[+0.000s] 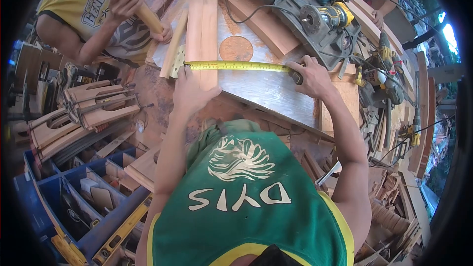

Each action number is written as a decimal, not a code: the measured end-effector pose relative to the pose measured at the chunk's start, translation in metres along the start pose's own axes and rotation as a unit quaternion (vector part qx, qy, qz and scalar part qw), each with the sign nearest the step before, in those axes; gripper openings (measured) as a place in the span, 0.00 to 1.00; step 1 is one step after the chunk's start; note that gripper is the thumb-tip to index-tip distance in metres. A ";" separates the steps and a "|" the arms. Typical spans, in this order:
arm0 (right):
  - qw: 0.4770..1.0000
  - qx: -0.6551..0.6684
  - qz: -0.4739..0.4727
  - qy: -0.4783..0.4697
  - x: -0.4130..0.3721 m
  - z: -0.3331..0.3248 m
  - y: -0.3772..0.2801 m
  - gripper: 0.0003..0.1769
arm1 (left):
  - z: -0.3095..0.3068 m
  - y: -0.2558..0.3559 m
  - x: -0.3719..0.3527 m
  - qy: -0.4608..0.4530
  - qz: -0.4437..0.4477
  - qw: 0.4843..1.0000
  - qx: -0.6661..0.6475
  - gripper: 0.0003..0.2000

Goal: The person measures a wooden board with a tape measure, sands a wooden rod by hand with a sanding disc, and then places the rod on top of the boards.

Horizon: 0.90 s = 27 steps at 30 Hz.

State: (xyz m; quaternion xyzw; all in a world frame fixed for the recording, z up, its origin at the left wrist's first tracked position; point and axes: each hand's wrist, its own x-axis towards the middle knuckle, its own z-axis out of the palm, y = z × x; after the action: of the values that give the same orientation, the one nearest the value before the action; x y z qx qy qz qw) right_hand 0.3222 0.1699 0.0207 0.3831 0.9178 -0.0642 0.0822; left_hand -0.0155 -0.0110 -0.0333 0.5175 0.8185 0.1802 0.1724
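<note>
A yellow tape measure [241, 66] is stretched across the wooden boards [202, 34] and the metal plate [266, 88]. At its left end, my left hand [191, 90] pinches the tape's tip beside a small perforated piece [178, 59]. My right hand [311, 78] is wrapped round the dark tape case [296, 77] at the other end. Above the tape, a round brown disc [236, 49] shows in the metal surface.
A co-worker [93, 19] at upper left holds a wooden piece [143, 12]. Another person's hand [378, 18] is at upper right. Power tools [327, 16] lie beyond my right hand. Wooden frames [96, 106] and a blue divided crate [74, 192] stand at left.
</note>
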 end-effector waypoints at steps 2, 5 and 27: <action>1.000 -0.005 0.000 0.001 0.000 -0.001 0.001 0.43 | -0.008 0.010 0.000 -0.016 -0.023 1.000 0.001 0.57; 1.000 -0.012 -0.008 0.010 0.001 0.000 0.002 0.44 | -0.007 0.012 -0.001 -0.015 -0.033 0.999 0.013 0.57; 0.998 -0.027 -0.032 0.056 0.003 0.014 0.011 0.45 | -0.020 0.024 -0.001 -0.053 -0.056 0.996 0.045 0.56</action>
State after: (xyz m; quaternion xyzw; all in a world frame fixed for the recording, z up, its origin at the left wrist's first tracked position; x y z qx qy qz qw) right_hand 0.3292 0.1769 0.0053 0.3541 0.9342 -0.0206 0.0385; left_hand -0.0058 -0.0049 -0.0047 0.4872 0.8430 0.1061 0.2017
